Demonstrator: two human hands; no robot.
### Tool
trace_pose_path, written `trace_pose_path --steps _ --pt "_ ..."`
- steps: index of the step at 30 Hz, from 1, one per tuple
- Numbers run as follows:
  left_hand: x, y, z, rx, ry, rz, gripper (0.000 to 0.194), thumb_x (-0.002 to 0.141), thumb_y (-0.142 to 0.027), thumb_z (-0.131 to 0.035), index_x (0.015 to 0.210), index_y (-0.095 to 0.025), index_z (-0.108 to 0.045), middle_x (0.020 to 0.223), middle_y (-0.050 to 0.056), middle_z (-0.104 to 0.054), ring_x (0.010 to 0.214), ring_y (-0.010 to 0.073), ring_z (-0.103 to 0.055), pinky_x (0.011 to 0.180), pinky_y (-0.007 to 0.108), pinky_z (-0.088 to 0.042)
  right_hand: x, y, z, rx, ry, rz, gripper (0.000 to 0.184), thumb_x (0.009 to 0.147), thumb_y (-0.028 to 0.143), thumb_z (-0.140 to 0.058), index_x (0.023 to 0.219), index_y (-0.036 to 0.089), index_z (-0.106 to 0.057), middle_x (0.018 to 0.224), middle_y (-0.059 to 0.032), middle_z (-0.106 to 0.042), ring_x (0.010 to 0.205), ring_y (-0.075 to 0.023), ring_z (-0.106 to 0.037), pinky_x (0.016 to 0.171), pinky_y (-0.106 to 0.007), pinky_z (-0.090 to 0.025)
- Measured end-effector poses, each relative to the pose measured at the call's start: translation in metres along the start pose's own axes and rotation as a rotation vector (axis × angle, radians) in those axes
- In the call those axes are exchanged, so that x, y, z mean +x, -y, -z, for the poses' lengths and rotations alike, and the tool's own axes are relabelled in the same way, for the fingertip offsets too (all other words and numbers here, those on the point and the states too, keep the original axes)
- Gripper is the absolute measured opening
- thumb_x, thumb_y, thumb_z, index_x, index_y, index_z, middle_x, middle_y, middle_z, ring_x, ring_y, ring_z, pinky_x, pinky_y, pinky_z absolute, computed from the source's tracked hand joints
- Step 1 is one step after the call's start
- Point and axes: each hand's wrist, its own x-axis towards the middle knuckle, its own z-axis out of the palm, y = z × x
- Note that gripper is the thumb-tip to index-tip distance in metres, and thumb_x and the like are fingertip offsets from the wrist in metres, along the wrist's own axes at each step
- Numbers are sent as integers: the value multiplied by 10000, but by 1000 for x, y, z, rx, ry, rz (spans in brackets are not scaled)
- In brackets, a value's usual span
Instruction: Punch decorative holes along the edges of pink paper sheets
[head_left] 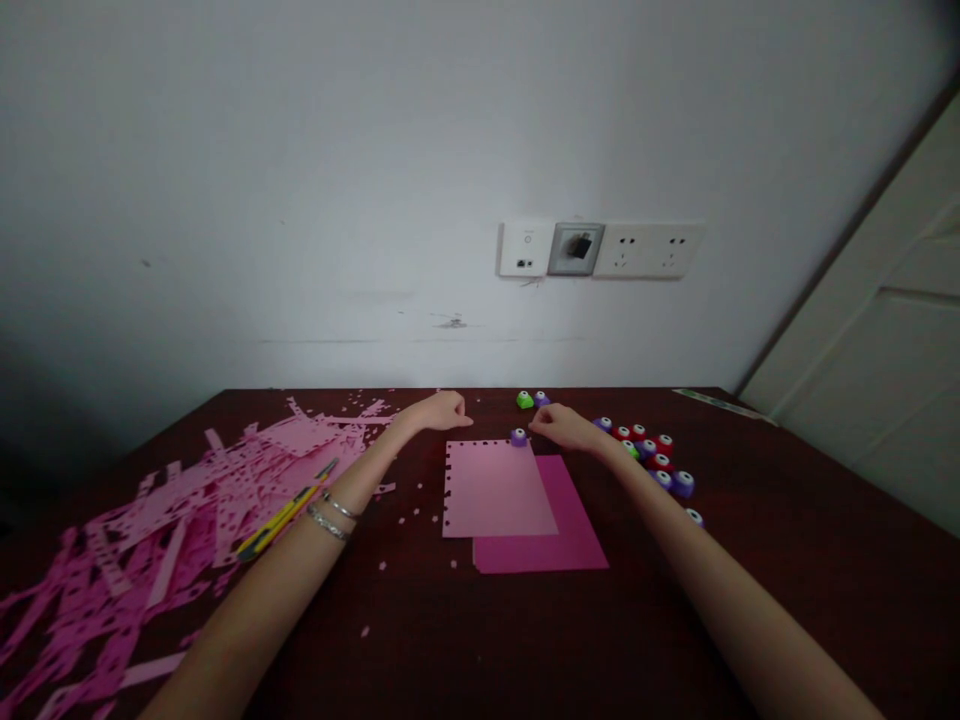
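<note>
A light pink sheet of paper [499, 495] lies on the table, punched with small holes along its left and top edges. At its top edge stands a small purple craft punch [519, 437], with both hands apart from it. My left hand [442, 411] is just beyond the sheet's top left corner, fingers curled and nothing visible in them. To the right of the punch hovers my right hand [562, 427], thumb and fingertips pinched together; what they hold, if anything, is too small to make out. A darker pink sheet [577, 520] sticks out from beneath the light one.
A heap of punched pink paper strips [202, 510] covers the table's left side, with a yellow utility knife [281, 518] by my left forearm. Several craft punches [660, 462] cluster at right; a green punch [524, 400] stands near the wall. Tiny paper cutouts [418, 513] are scattered about.
</note>
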Motion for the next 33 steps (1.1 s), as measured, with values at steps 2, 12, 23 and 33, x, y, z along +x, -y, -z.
trace_pose_path --steps 2,12,23,33 --pt "1 -8 0 -60 -40 -21 311 736 -420 -511 630 -131 -552 584 5 -520 527 95 -421 507 229 -300 -2 3 2 108 48 -53 245 777 333 -478 611 153 -490 479 31 -431 405 -63 -373 391 -191 -268" --pt "28 -50 -17 -616 209 134 326 680 -410 -620 562 -135 -489 533 -24 -446 428 46 -337 414 217 -224 -10 11 0 614 314 -187 326 788 366 -509 580 191 -330 437 109 -238 335 -10 -142 327 -166 -82" --pt "37 -50 -24 -746 370 179 325 561 -375 -733 588 -114 -542 531 -28 -436 419 28 -302 377 185 -158 -7 6 -1 737 373 -203 350 739 309 -564 548 193 -293 418 114 -232 332 -3 -140 315 -152 -85" --pt "60 -49 -26 -679 637 256 133 646 -232 -561 570 -149 -490 512 -29 -352 399 41 -188 358 187 -144 1 2 -8 881 445 -346 336 796 209 -451 514 192 -269 385 110 -233 301 -1 -118 273 -119 -95"
